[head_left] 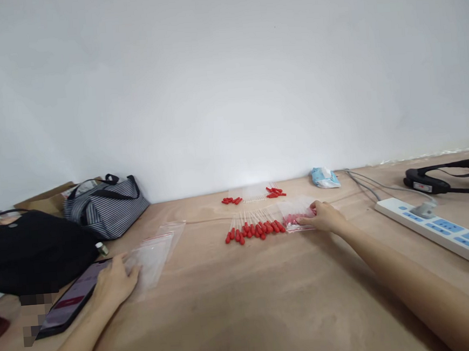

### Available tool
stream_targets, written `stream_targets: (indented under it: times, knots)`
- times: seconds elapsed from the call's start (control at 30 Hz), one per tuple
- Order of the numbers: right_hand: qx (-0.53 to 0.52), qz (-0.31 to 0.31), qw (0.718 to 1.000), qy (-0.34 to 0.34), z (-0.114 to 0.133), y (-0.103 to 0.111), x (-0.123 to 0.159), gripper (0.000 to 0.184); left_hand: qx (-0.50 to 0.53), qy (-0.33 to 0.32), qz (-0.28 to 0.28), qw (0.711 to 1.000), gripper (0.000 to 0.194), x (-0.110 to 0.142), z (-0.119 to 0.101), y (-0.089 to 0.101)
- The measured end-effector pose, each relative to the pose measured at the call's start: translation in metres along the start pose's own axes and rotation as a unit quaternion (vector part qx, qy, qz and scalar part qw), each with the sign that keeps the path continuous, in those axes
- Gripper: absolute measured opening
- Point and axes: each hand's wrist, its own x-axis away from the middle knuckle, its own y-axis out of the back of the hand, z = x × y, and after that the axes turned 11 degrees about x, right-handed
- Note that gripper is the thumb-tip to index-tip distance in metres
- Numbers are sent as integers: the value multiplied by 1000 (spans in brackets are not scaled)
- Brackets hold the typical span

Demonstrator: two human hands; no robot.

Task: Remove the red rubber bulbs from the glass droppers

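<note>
While the person's right hand (324, 218), thumb and fingers parted, rests on a transparent plastic zip bag (296, 210) with red contents, pinching or not I cannot tell, slim pale red-tipped sticks (256, 229) lie just left of it. The loosely bent left hand (115, 281), its hold unclear, sits between a flat black phone (74, 299) and flat see-through zip bags (156, 257).

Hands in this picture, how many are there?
2: the left hand by the phone and flat bags, the right hand at a clear bag with red pieces.
</note>
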Motion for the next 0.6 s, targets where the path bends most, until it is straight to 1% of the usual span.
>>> stream_targets:
  times: [0.07,0.1,0.17,0.23,0.3,0.37,0.43,0.53,0.6]
  knots:
    - [-23,8,1000,-12,1,-1,-1,64,-52,-18,4,998,45,3,-2,-3]
    - [-47,16,999,-18,0,-2,-2,65,-73,-25,-13,997,45,5,-5,-4]
    - [-130,47,990,-39,-3,-1,-4,64,-82,-56,-78,992,42,8,-10,-4]
    - [-239,75,966,-68,-7,0,-6,56,-58,-111,-135,983,36,11,-17,-6]
    - [-319,85,940,-87,-10,1,-8,42,-15,-181,-164,969,31,12,-23,-8]
    - [-352,81,928,-93,-13,2,-9,26,37,-256,-165,952,29,13,-31,-12]
    - [-370,75,921,-96,-15,4,-10,19,84,-312,-154,934,28,14,-39,-15]
    - [-416,54,903,-97,-18,10,-14,20,131,-341,-143,920,25,17,-50,-18]
    - [-454,33,886,-83,-20,18,-17,23,155,-355,-132,913,21,21,-58,-21]
